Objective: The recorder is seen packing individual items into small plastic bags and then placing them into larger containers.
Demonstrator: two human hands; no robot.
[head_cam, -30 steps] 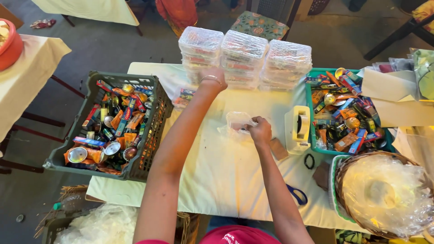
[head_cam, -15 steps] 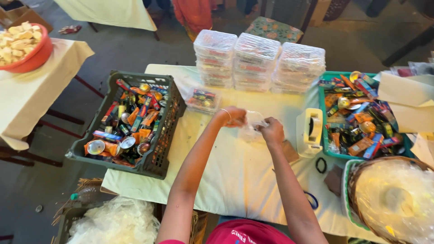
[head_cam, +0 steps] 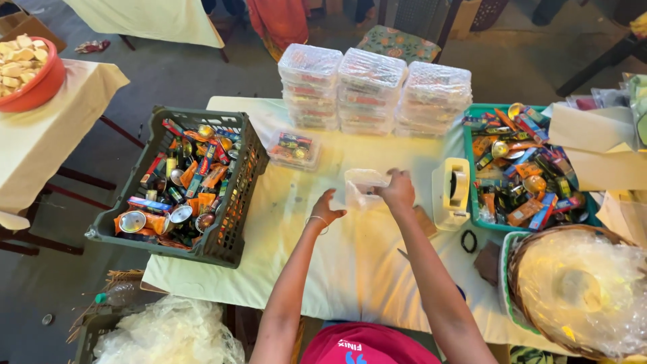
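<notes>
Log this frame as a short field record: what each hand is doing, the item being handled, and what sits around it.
left hand: open, resting on the table beside the bag, holding nothing
right hand: gripping a small clear plastic bag
surface: table with pale cloth
left of hands: dark crate of assorted small packets
ahead: stacked clear lidded boxes; one single filled box
right: tape dispenser; teal tray of packets; basket covered in plastic

Cloth-covered desk (head_cam: pixel 350 269) carries a dark crate (head_cam: pixel 229 236), stacked clear boxes (head_cam: pixel 374 87), a tape dispenser (head_cam: pixel 453 192), a teal tray (head_cam: pixel 470 168).
</notes>
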